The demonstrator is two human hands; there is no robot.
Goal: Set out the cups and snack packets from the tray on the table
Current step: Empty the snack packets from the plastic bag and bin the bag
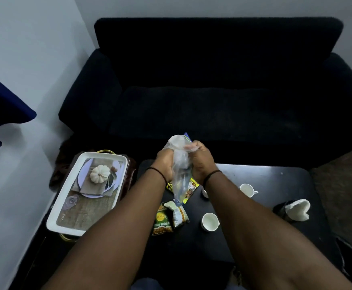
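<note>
Head view: both hands, left (166, 164) and right (201, 162), clutch a clear crumpled plastic bag (180, 164) above the black table (275, 181). White cups (209, 221) and printed snack packets (162, 220) already lie there; the white rectangular tray (66, 206) appears emptied, so little seems left.

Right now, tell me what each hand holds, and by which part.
Both hands hold one clear plastic bag: left hand grips its middle, right hand its bunched upper part.

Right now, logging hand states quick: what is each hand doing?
Left hand: closed, gripping the clear plastic bag.
Right hand: closed, gripping the same bag near its top.
</note>
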